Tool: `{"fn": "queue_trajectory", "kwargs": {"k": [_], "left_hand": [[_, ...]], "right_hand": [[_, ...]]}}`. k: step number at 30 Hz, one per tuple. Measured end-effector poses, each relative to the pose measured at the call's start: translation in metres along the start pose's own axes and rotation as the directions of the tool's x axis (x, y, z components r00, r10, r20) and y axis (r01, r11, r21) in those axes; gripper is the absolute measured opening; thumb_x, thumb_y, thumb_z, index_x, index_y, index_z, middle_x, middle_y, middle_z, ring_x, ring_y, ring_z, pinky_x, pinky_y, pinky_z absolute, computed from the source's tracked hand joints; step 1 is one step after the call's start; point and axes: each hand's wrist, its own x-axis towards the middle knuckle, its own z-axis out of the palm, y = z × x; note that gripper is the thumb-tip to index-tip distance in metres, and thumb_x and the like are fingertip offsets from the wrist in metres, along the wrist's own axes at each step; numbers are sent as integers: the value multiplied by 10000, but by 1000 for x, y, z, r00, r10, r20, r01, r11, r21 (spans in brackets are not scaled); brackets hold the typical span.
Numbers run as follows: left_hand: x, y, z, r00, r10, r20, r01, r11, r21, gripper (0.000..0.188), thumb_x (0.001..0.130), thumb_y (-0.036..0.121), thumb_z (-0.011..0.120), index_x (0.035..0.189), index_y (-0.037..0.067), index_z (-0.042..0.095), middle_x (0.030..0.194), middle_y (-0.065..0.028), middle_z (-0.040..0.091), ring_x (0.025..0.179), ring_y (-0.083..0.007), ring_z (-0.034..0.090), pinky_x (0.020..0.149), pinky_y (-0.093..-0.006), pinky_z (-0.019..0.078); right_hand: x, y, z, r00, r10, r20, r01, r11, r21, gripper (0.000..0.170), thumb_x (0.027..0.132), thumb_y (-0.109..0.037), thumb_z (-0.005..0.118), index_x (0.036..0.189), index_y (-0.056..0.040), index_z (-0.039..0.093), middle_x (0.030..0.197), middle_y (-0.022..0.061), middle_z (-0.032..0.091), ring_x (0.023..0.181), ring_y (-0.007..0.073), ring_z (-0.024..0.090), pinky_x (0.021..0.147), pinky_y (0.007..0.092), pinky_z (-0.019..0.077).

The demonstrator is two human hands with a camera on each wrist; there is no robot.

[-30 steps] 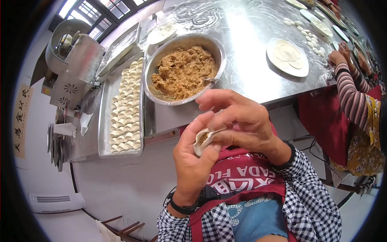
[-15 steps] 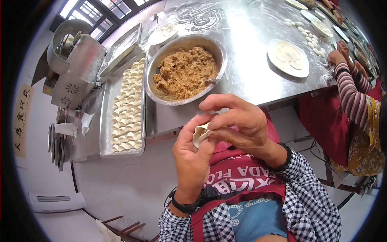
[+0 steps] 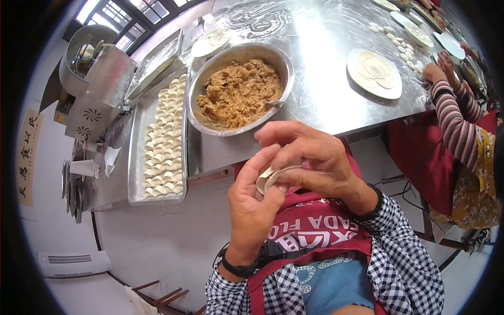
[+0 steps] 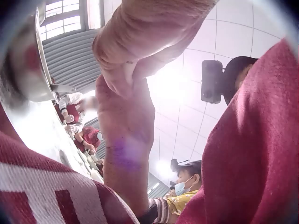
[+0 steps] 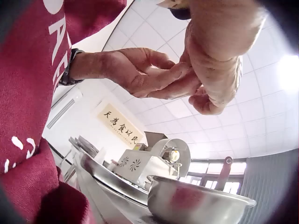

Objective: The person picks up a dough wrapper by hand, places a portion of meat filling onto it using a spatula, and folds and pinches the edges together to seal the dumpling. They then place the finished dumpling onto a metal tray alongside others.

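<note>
Between both hands, just in front of the apron, is a dumpling [image 3: 266, 180] of pale dough. Its wrapper is partly folded, and the filling hardly shows. The left hand [image 3: 251, 207] cradles it from the left, thumb against the near side. My right hand [image 3: 321, 165] pinches the dough edge between thumb and fingers from the right. In the right wrist view the left hand [image 5: 135, 74] meets the right hand's fingers, which hide the dumpling. A steel bowl [image 3: 195, 113] of brown minced filling [image 3: 239, 94] stands beyond the hands, with a utensil handle at its rim.
Left of the bowl, a metal tray [image 3: 137, 184] carries rows of shaped dumplings [image 3: 165, 142]. A white plate [image 3: 353, 79] with round wrappers [image 3: 375, 68] lies at right, near several dough pieces [image 3: 407, 52]. A machine [image 3: 102, 89] stands far left. Another person [image 3: 457, 121] works at the right.
The wrapper has gone from an open cup showing filling to a more folded shape. Both hands stay together, with small finger shifts. The other person's hands have shifted slightly.
</note>
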Motion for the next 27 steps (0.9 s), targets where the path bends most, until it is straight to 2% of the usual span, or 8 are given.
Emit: {"fn": "queue_trajectory", "kwargs": {"k": [3,5,8,12,15,17,23,27], "left_hand": [[1,0,3,999,8,-45,-10,998,-55,494,797,79,614,1225,-57,409,1134,-140,534,1031,-207,550,903,-312,448],[4,-6,-3,999,-48,11,49,962,-268,489,797,54,606,1231,-45,404,1157,-136,518,1037,-205,548,914,-318,451],[4,-9,-8,992,-117,-39,94,919,-384,482,799,30,600,1236,-32,405,1150,-129,520,1037,-201,549,919,-318,455],[2,-8,-6,996,-80,-28,64,926,-373,449,817,17,584,1232,-24,418,1130,-121,531,1036,-194,547,917,-311,458],[3,-9,-1,996,-21,-84,1,973,-229,412,835,28,572,1217,-39,432,1113,-125,543,1031,-191,549,908,-304,461],[1,-12,-5,997,55,-53,-54,998,14,410,848,26,557,1228,-50,419,1120,-129,542,1029,-191,549,902,-298,458],[2,-12,-8,999,18,-29,-21,992,-124,462,842,40,563,1256,-55,382,1140,-137,529,1040,-194,543,905,-300,452],[3,-7,-2,1000,14,-25,-16,997,-76,485,836,38,564,1269,-54,365,1162,-145,515,1053,-204,537,911,-312,451]], "right_hand": [[-8,5,2,999,31,-10,-29,995,98,158,687,-14,693,833,-15,632,1078,142,556,957,196,573,739,281,488],[-13,7,7,992,94,-84,-75,977,201,148,692,10,685,829,-17,637,1053,133,554,930,188,583,745,275,484],[-9,11,7,994,-15,-110,18,999,27,131,701,36,674,813,-15,630,1027,121,555,887,185,597,743,268,486],[-7,12,9,989,-59,-133,53,998,-45,124,706,37,676,808,-10,623,1033,122,549,855,178,602,731,263,493],[-8,14,5,995,-39,-91,42,998,41,138,707,15,687,826,-9,622,1042,129,543,876,173,594,733,255,492],[-9,12,3,997,-45,-63,42,998,-56,147,705,8,693,832,-8,621,1040,134,540,889,175,592,734,251,492],[-1,1,1,998,37,-43,-39,998,-57,144,719,-22,696,840,4,622,1099,155,522,938,177,559,756,270,473],[-5,10,-2,999,27,29,-28,999,32,169,718,-29,695,869,-1,624,1101,152,524,961,184,547,778,284,463]]}}
